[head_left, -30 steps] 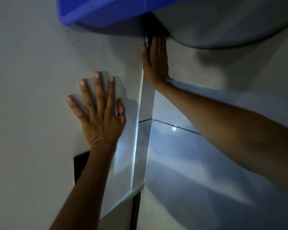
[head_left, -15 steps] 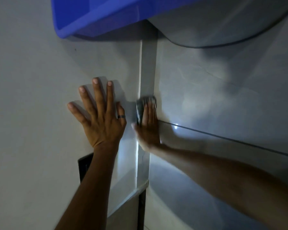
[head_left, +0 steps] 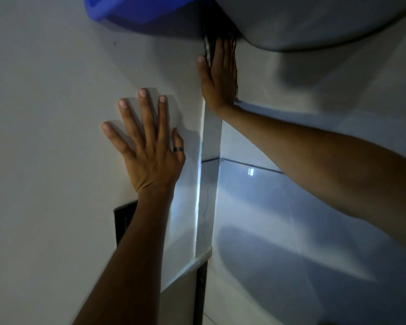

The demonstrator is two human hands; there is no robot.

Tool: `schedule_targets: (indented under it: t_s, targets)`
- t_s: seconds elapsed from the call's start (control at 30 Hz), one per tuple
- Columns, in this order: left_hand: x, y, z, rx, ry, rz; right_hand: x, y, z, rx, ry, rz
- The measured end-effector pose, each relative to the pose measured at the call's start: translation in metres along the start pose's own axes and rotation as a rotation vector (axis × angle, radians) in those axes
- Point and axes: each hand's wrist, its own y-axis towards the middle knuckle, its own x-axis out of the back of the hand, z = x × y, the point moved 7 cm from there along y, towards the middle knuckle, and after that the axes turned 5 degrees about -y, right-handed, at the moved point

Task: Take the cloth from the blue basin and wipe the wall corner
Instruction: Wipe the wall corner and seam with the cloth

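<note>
My right hand (head_left: 219, 78) lies flat against the wall corner (head_left: 208, 184), high up, just under a large grey rounded fixture. It presses a dark cloth (head_left: 208, 46) onto the corner; only the cloth's dark edges show around the fingers. My left hand (head_left: 148, 146), with a ring on one finger, is spread flat on the left wall and holds nothing. The blue basin (head_left: 127, 8) shows its rim at the top, above and left of my right hand.
A big grey rounded fixture (head_left: 314, 22) overhangs the top right. A dark rectangular opening (head_left: 123, 221) sits in the left wall by my left forearm. A tile seam (head_left: 256, 165) crosses the right wall, with a small light reflection beside it.
My right hand has slid the cloth up the corner, from the tile seam height to just under the grey fixture. My left hand has stayed flat on the left wall.
</note>
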Motion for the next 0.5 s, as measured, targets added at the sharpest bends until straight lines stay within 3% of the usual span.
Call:
schedule_targets:
  t_s: [0.23,0.5]
  targets:
    - [0.008,0.001,-0.001,-0.021,0.051,0.016,-0.002,-0.054,-0.004,-0.003,0.043,-0.002]
    - [0.023,-0.029,0.010,-0.118,0.027,0.163,-0.025,-0.192,-0.037,-0.035,-0.015,0.260]
